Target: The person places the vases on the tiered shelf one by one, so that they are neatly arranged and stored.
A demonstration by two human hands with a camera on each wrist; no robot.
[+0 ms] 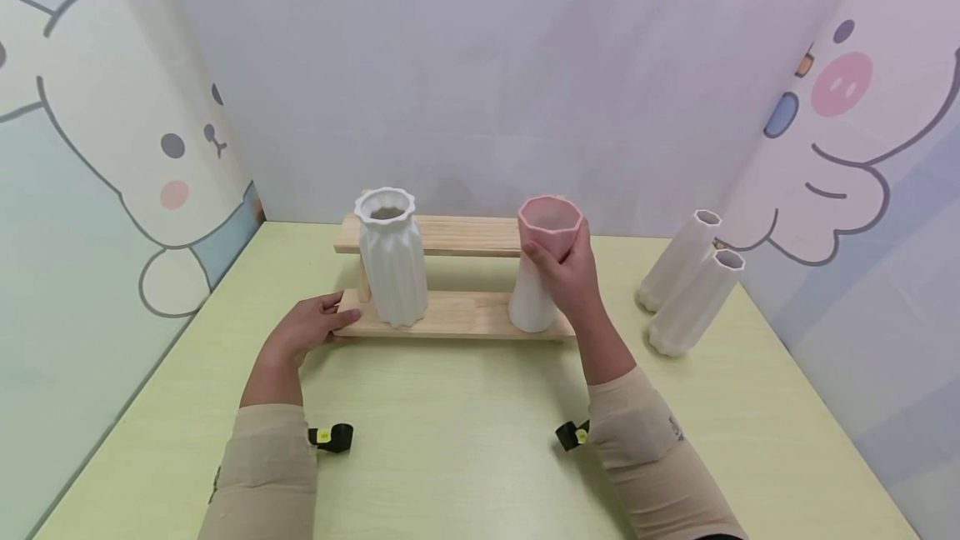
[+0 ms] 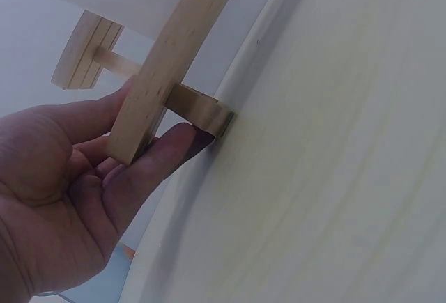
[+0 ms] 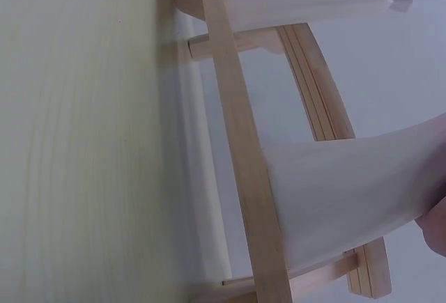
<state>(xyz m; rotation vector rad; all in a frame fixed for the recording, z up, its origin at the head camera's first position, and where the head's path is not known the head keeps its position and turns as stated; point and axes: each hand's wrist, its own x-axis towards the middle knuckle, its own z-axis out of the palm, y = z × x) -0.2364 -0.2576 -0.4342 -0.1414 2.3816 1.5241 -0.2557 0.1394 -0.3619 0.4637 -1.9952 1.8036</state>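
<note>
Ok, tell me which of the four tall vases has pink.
The flared vase, pink above and white below, gripped by the right hand; the ribbed white vase and the two slim white vases show none.

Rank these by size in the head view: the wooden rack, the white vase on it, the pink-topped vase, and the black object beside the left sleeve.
1. Wooden rack
2. White vase and pink-topped vase: too alike to rank apart
3. Black object, by far the smallest
</note>
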